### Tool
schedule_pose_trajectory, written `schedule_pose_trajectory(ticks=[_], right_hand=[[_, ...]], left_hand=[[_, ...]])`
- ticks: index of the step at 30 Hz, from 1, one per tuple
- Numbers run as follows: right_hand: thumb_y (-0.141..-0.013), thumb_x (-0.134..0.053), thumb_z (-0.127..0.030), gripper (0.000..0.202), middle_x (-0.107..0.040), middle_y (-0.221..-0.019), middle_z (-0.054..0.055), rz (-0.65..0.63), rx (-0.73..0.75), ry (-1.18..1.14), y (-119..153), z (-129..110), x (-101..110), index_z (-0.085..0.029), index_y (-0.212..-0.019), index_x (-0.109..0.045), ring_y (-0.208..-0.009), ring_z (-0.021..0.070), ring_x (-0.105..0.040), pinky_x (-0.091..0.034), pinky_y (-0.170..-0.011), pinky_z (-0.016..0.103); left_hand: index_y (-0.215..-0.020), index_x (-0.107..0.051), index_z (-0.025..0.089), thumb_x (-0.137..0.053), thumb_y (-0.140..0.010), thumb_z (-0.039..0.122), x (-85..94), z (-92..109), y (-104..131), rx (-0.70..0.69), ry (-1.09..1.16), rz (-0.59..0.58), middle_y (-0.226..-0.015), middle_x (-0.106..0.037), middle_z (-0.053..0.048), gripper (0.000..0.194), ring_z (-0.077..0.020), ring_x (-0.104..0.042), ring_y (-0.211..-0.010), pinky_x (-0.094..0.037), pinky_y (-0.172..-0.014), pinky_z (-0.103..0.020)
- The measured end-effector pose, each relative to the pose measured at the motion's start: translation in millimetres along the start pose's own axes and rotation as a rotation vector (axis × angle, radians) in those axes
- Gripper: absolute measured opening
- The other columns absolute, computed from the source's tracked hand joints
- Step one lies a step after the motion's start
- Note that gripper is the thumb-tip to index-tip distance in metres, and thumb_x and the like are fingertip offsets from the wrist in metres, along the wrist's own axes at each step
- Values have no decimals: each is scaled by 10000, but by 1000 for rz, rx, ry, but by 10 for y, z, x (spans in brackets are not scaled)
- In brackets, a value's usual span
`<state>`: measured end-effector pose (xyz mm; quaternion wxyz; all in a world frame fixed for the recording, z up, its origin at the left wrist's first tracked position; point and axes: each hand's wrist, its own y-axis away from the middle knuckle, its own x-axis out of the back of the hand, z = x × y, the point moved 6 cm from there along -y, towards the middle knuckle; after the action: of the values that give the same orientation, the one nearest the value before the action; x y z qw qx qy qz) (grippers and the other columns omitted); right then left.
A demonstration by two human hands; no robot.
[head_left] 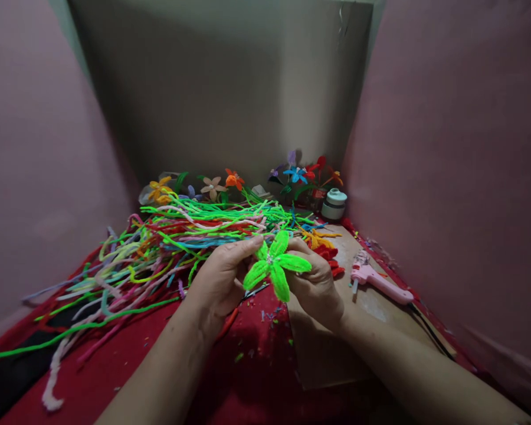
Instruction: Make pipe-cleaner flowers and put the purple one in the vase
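A bright green pipe-cleaner flower [282, 283] with several looped petals and a small pale center faces me, held up between my two hands. My left hand [218, 273] is closed at the flower's left side, its thumb laid along an upper petal. On the other side my right hand [319, 293] is closed behind the petals, with its fingertips partly hidden by them. The back of the flower, and any stem there, is out of sight. Just beyond my hands lies a large heap of loose pipe cleaners [194, 221] in many colors.
A pink glue gun [383, 284] lies on a tan board [327, 360] at the right, its cord trailing toward me. Orange and red pipe-cleaner pieces [328, 255] sit by my right hand. Finished flowers [212, 188] and a lidded jar [334, 205] stand along the back wall.
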<state>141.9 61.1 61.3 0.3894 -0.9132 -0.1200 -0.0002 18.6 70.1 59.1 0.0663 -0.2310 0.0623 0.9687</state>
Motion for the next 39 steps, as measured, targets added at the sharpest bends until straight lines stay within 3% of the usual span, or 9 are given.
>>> schedule_pose_trajectory(ticks=[10,15,19,22,24,27,31,35,39], right_hand=[[-789,-616,-224,105,-631,-907,25,6,-62,-56,-2,53,-16,-252,-728,-697,-894,185,-537,-434,-824,354],[-657,-727,-264,98,-649,-753,1,221,-307,-384,-50,237,35,-226,-741,-695,-689,147,-566,-493,-679,293],[-618,-741,-272,163,-666,-716,7,310,-512,-609,-74,379,44,-197,-753,-692,-628,146,-576,-479,-547,255],[-587,-750,-238,172,-670,-702,-4,363,-557,-685,-84,434,66,-191,-740,-687,-586,126,-556,-443,-508,232],[-566,-754,-221,170,-668,-695,-11,385,-553,-692,-84,456,69,-190,-716,-679,-574,120,-543,-428,-509,234],[-532,-766,-249,193,-664,-669,-8,425,-563,-690,-56,501,52,-192,-685,-663,-568,135,-543,-410,-499,251],[-517,-777,-270,216,-655,-649,-10,457,-593,-701,-5,554,7,-192,-670,-647,-536,131,-520,-377,-481,256],[-534,-778,-285,201,-585,-560,-40,469,-600,-655,16,545,5,-191,-631,-628,-458,91,-402,-295,-439,239],[-525,-795,-285,219,-492,-481,-64,448,-598,-612,15,496,21,-175,-596,-619,-445,70,-322,-233,-430,225]], left_hand=[[-659,-586,117,-723,-632,297,59,-26,-10,36,13,61,-505,-558,13,228,-82,-491,-400,-371,-397,-199],[-632,-569,137,-668,-669,461,98,14,-58,-58,-86,84,-470,-523,22,341,-73,-447,-378,-316,-377,-189],[-789,-611,145,-693,-679,341,43,47,-46,-229,-339,65,-672,-626,-2,239,-95,-555,-562,-407,-527,-200],[-923,-600,166,-660,-722,312,-103,-2,-3,-390,-628,-11,-853,-652,-41,255,-166,-609,-778,-456,-716,-274],[-989,-578,176,-623,-760,322,-178,-30,46,-567,-894,36,-932,-648,-69,275,-194,-606,-838,-443,-773,-309],[-1079,-533,148,-517,-835,315,-255,-132,83,-732,-1268,137,-991,-639,-131,295,-235,-604,-886,-432,-776,-331],[-976,-561,129,-434,-857,239,-292,-257,59,-786,-1680,217,-856,-638,-141,205,-254,-611,-802,-413,-693,-320],[-847,-568,147,-436,-842,201,-283,-268,37,-807,-1776,217,-764,-626,-129,143,-240,-593,-706,-375,-628,-305],[-805,-546,180,-340,-882,179,-240,-240,14,-783,-1633,202,-733,-615,-95,220,-206,-577,-668,-347,-606,-283]])
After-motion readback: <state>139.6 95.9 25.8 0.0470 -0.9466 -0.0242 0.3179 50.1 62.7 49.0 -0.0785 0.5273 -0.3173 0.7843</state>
